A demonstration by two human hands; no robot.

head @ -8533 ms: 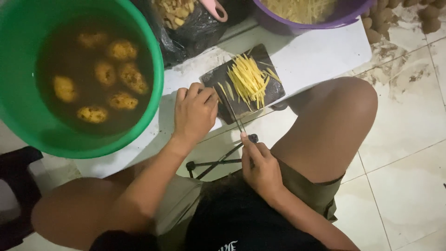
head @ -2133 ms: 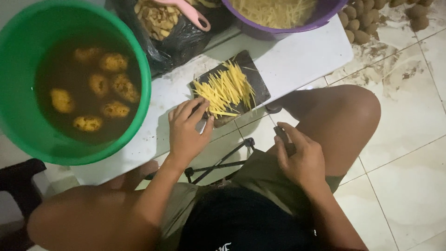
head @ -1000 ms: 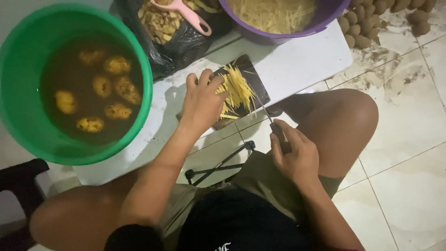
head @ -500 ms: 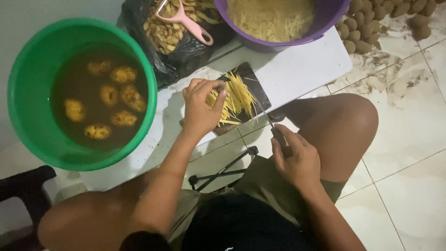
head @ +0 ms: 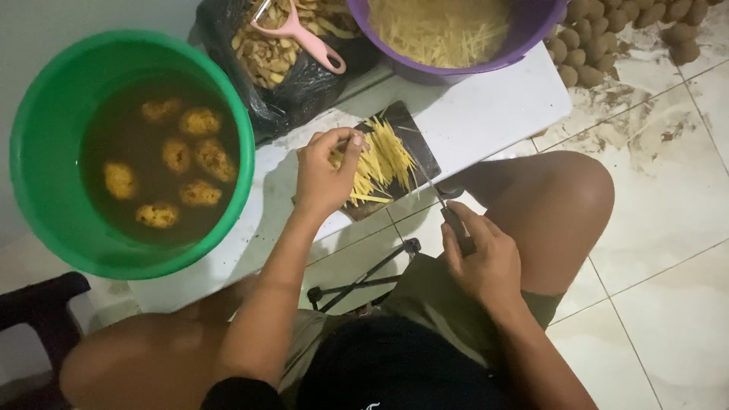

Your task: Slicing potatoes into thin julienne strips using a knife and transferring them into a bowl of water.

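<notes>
While left hand (head: 323, 171) pinches cut potato strips (head: 383, 159) on dark board (head: 414, 140), right hand (head: 486, 262) grips knife (head: 448, 212); peeled potatoes (head: 178, 178) at 9 o'clock remain uncut.

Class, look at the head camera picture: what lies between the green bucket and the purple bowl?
In the head view, a black bag of peelings with a pink peeler lies between green bucket and purple bowl.

Pale yellow potato strips (head: 383, 161) lie heaped — fanned lengthwise — on a small dark cutting board (head: 416, 135), knife (head: 448, 215) just beside.
</notes>
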